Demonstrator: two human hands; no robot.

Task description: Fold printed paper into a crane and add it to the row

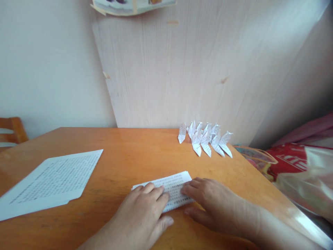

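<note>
A printed sheet of paper, folded over (174,185), lies slightly askew on the wooden table in front of me. My left hand (145,210) rests on its left part, fingers lying flat and thumb apart near the lower edge. On its right end press the fingertips of my right hand (208,199), with the thumb spread on the table side. Neither hand grips the paper; both lie over it. Parts of the sheet are hidden under the fingers.
At the left lies a stack of printed sheets (59,177). Several folded paper figures (205,140) stand near the far right corner of the table (125,149). Beyond the right edge are a red bag (288,159) and clear plastic. A wall board (166,76) rises behind.
</note>
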